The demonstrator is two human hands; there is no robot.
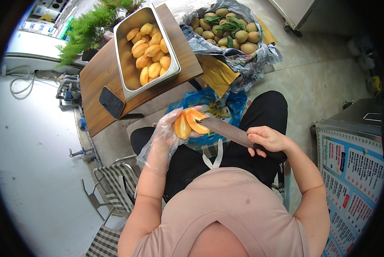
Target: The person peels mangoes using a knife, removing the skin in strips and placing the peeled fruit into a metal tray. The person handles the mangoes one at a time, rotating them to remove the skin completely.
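Note:
My left hand (172,123), in a clear plastic glove, holds a peeled orange-fleshed fruit (183,124) split into two parts that spread open, the cut faces up. In my right hand (266,141), bare, is the dark handle of a wide-bladed kitchen knife (227,130); the blade's tip touches a dark spot in the right part of the fruit. Beneath my hands, between my knees, lies a blue plastic bag (240,104) with peelings inside. Several peeled fruit pieces (147,51) fill part of a deep steel pan (127,77) beyond my left hand.
The pan and a dark smartphone (112,102) rest on a wooden table (94,83). Unpeeled brown fruits (241,36) with green leaves lie in a newspaper-lined container (211,49). A checked chair (119,183) stands at left, a menu-covered cabinet (346,128) at right.

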